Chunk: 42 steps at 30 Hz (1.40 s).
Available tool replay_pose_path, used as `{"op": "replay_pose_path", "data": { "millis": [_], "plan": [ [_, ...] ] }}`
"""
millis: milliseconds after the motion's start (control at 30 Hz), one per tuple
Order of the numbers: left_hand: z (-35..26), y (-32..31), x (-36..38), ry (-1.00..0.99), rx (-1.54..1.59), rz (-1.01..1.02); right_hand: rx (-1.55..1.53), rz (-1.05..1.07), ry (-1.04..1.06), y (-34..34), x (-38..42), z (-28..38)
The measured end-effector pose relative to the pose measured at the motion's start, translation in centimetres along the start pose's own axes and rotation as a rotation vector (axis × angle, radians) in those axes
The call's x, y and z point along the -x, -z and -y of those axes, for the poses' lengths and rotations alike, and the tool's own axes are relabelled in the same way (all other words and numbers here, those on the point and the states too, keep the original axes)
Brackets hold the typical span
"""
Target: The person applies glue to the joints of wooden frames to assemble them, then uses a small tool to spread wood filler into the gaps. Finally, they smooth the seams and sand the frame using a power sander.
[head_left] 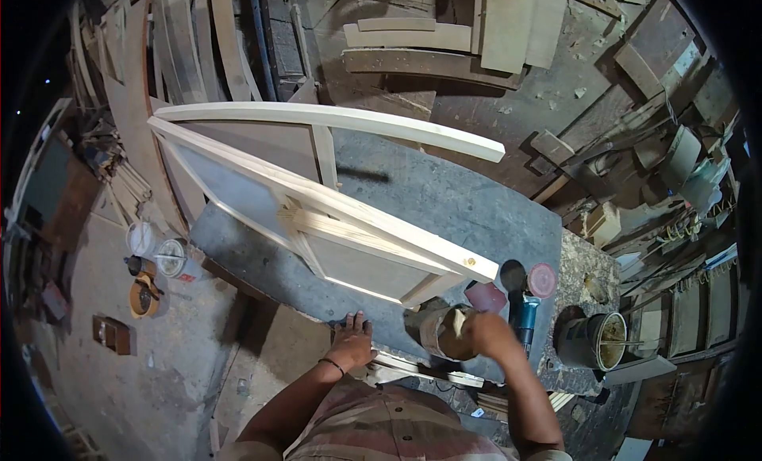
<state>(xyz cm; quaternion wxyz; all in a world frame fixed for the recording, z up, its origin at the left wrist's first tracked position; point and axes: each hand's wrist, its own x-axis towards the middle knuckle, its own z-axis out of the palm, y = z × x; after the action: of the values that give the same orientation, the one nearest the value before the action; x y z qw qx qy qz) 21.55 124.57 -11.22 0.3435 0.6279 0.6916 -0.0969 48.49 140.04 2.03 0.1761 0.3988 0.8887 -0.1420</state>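
Observation:
My left hand (352, 343) rests on the near edge of the grey worktable (444, 191), its fingers spread flat. My right hand (490, 336) is closed over the mouth of a round tub (435, 334). A pale piece (458, 324) shows beside its fingers inside the tub; what the hand grips is mostly hidden. Beyond both hands a light wooden frame (381, 215) with grey panels stands on the table. A blue power tool (525, 316), a round pink disc (542, 280) and a reddish sheet (486, 297) lie near my right hand.
A bucket (611, 342) with a stick in it stands at the right. Wooden strips (429, 370) lie along the table's near side. Boards (429, 60) lie behind the table. Tubs (171, 257) and an orange container (144, 298) sit on the floor at left.

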Motion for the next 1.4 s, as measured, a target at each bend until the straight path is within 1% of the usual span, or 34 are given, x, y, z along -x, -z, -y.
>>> {"op": "replay_pose_path", "data": {
  "millis": [67,133,200,233,300,333,400,533,867,967,1233,1400],
  "plan": [
    [-0.1,0.3,0.1,-0.005,0.017,-0.003,-0.269,-0.246,0.007,7.0,2.2,-0.1],
    [-0.2,0.4,0.2,-0.001,0.008,-0.003,-0.325,-0.433,0.029,13.9,3.5,0.7],
    [-0.3,0.6,0.2,-0.01,0.006,-0.01,-0.577,-0.69,0.061,17.6,4.1,2.2],
    [-0.3,0.6,0.1,0.0,-0.006,0.005,-0.575,-0.686,0.057,19.4,4.4,3.4],
    [-0.4,0.7,0.0,0.008,-0.009,0.026,-0.508,-0.769,0.202,21.9,4.6,5.8],
    [-0.5,0.9,0.1,0.007,-0.004,0.029,-0.506,-0.763,0.201,22.1,4.2,6.4],
    [-0.7,1.1,0.2,0.017,0.021,0.013,-0.464,-0.746,0.33,22.3,3.7,7.4],
    [-0.5,0.7,0.3,0.01,0.049,0.0,-0.45,-0.691,0.373,22.1,2.8,7.6],
    [-0.5,0.8,0.1,0.026,0.027,0.026,-0.455,-0.654,0.372,21.9,2.9,7.9],
    [-0.4,0.7,0.2,0.024,0.036,0.026,-0.471,-0.631,0.344,22.0,3.0,8.1],
    [-0.3,0.7,0.1,0.009,0.034,0.031,-0.415,-0.668,0.365,22.0,3.0,8.2],
    [-0.3,1.0,0.3,0.008,0.031,0.038,-0.449,-0.688,0.352,22.0,3.2,8.3]
  ]
}}
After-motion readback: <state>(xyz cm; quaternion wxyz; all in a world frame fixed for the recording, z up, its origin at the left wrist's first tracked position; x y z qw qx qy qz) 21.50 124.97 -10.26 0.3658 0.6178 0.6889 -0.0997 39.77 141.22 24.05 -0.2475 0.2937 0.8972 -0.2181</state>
